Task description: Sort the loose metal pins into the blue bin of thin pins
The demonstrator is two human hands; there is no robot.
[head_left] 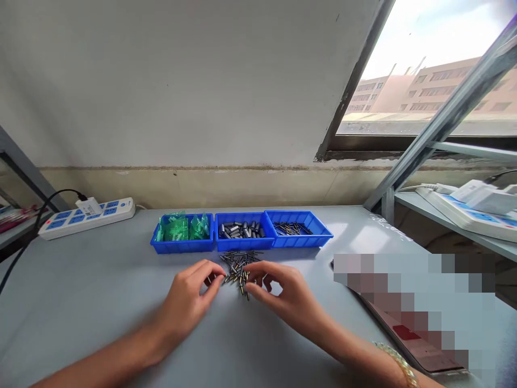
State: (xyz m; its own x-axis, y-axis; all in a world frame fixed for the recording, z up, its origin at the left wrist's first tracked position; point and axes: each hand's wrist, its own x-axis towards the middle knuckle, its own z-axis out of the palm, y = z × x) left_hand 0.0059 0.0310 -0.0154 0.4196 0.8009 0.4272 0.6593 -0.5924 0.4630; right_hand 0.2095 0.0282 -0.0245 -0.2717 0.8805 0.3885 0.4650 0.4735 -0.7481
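Lying between left grip [189, 289], narrow, contents unclear, and right grip [286, 286], slightly parted, heaped metal pieces [238, 265]

Daylight enters through a window [422, 129] at upper right, its sky [436, 27] bleached nearly white, while the pale wall [181, 81] darkens toward the left edge. Glare whitens the surface [97, 291] just right of the rightmost blue bin [302, 241], and soft, diffuse shadows fall below the hands [189, 291] and forearms [109, 350]. Wide-angle distortion stretches the outer edges. Fine detail is smeared on the small metal parts [241, 269] between the hands; blocky pixelation [407, 291] masks a patch at lower right.
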